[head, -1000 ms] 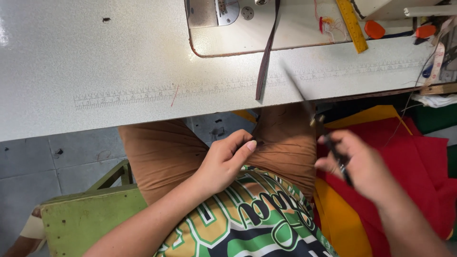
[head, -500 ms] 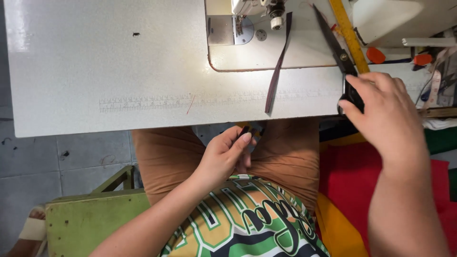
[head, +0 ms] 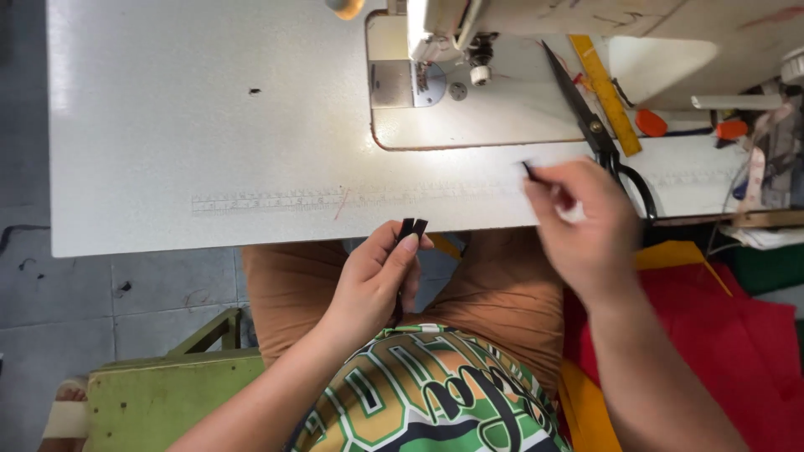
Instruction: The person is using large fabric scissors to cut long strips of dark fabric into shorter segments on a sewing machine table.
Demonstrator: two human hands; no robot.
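My left hand [head: 373, 280] is over my lap, just below the table's front edge, pinching the folded ends of a dark narrow strap [head: 411, 228]. My right hand [head: 582, 222] hovers at the table's edge and pinches the tip of another short dark strap piece [head: 528, 171]. Black scissors [head: 599, 138] lie on the white sewing table [head: 209, 125], right beside my right hand. The sewing machine [head: 444, 33] stands at the far edge above a lit bed plate.
A yellow ruler [head: 605, 94] lies beside the scissors. Orange and red small items [head: 649, 124] sit at the right. Red and yellow fabric [head: 737, 335] is piled at the lower right. A green wooden stool [head: 159, 393] is at the lower left.
My right hand set the scissors down on the table and took a dark strap piece. The strap that hung over the table's edge is gone from there. My left hand rose with strap ends.
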